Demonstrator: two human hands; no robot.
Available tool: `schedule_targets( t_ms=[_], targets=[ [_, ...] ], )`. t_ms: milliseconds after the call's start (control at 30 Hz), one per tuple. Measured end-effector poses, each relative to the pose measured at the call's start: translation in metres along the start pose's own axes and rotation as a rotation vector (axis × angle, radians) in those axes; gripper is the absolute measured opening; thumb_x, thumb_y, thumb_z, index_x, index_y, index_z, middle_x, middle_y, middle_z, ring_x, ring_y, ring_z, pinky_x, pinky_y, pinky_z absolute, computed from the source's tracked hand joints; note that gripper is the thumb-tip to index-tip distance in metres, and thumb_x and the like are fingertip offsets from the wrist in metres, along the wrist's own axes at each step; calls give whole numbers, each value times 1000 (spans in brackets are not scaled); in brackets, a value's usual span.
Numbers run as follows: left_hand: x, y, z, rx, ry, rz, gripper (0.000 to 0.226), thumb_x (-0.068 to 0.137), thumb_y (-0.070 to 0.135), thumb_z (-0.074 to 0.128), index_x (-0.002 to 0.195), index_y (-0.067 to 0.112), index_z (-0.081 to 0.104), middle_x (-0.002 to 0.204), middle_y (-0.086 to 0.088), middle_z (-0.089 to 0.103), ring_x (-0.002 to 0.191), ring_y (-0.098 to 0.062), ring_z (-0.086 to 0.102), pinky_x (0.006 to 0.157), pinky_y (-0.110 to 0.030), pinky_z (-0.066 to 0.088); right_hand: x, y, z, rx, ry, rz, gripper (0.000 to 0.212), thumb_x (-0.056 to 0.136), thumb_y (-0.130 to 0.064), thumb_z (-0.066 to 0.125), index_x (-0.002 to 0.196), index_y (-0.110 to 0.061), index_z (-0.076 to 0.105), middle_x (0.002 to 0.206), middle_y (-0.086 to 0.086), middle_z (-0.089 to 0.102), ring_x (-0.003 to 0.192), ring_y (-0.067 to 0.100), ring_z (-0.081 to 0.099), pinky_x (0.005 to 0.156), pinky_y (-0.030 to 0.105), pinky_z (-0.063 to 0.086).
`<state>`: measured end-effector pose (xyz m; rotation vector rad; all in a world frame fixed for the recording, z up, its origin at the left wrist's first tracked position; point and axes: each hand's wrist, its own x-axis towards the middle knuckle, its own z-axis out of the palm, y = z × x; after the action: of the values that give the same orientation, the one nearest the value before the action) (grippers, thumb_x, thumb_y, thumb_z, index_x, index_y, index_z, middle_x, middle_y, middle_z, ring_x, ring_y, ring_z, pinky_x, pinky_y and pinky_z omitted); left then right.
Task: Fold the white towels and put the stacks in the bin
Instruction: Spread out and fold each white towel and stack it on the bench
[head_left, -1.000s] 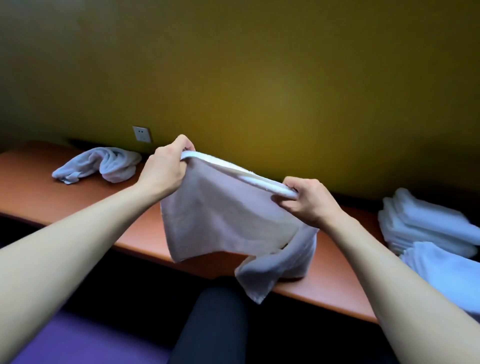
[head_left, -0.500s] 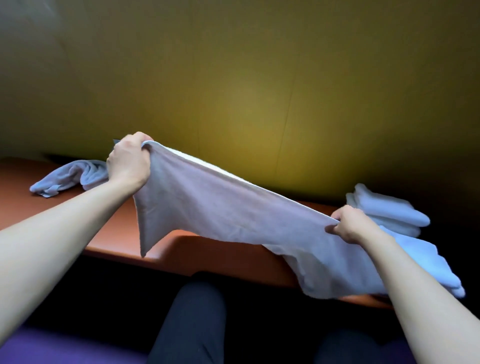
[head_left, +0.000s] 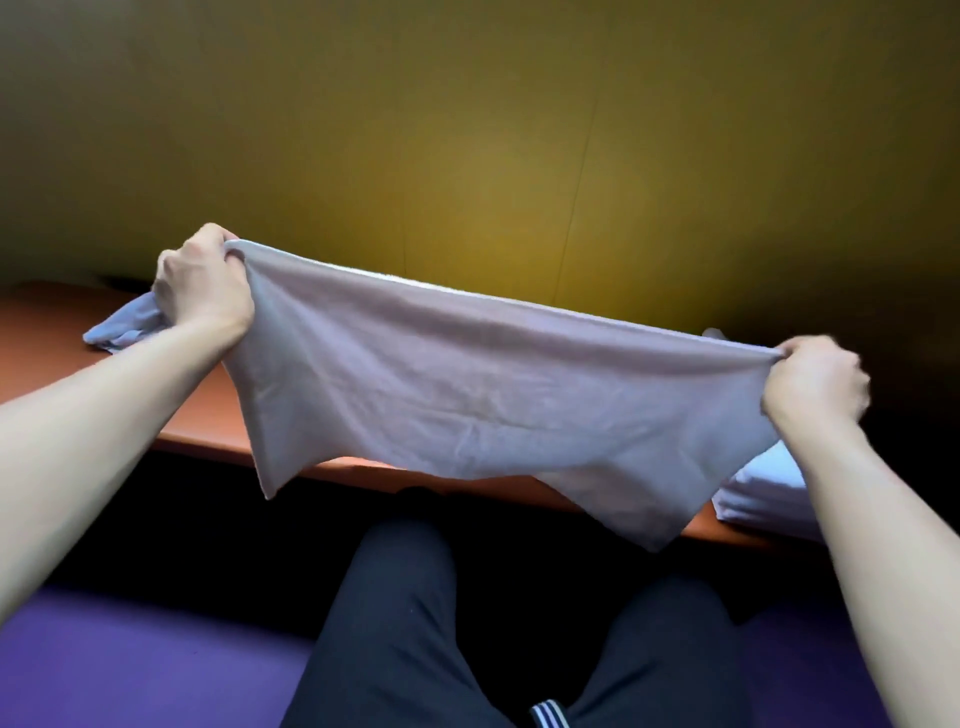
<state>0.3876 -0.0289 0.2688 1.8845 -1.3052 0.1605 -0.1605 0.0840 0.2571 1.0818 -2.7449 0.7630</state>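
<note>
I see the left hand (head_left: 205, 283) and right hand (head_left: 815, 382) pinching the white cloth towel's (head_left: 483, 395) 2 top corners. It's stretched taut above the orange-brown wooden table (head_left: 208, 421).

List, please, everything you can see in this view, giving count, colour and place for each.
held towel: one, white, stretched in the air above the table's near edge
crumpled towel: one, white, on the table, far left, partly behind the left hand
folded towels: count unclear, white, on the table at right, mostly hidden
table: one, reddish-brown, along the wall
wall: one, olive-yellow, behind the table
floor: purple, below
legs: two, dark trousers, bottom centre
left hand: grips the towel's left corner
right hand: grips its right corner
</note>
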Motion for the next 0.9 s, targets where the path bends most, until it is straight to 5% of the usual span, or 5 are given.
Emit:
schedule_targets(
  t_ms=[233, 367, 467, 900],
  targets=[
    [28, 1, 18, -73, -5, -94, 36, 93, 13, 45, 106, 24, 76, 124, -19, 56, 107, -43, 61, 96, -44, 50, 31, -39, -13, 46, 58, 16, 34, 87, 2, 54, 111, -14, 73, 119, 29, 64, 111, 49, 62, 93, 49, 51],
    [42, -14, 72, -266, -54, -289, 38, 77, 17, 44, 94, 20, 78, 101, -10, 74, 97, -31, 69, 92, -39, 56, 47, -56, 44, 21, 10, 7, 31, 90, 4, 53, 110, -13, 70, 120, 27, 63, 114, 47, 60, 91, 48, 51],
    [37, -29, 129, -320, -88, -378, 35, 81, 14, 47, 99, 15, 77, 102, -13, 75, 100, -31, 68, 92, -33, 53, 59, -63, 93, 17, -38, -10, 31, 92, 2, 53, 115, -13, 69, 121, 29, 63, 115, 48, 59, 92, 49, 51],
    [67, -38, 338, -165, -206, -333, 37, 84, 14, 47, 105, 21, 77, 110, -18, 69, 108, -40, 59, 99, -37, 46, 140, -61, 277, 4, -104, 15, 28, 94, -6, 51, 113, -11, 71, 113, 27, 66, 108, 45, 61, 89, 47, 49]
  ],
)
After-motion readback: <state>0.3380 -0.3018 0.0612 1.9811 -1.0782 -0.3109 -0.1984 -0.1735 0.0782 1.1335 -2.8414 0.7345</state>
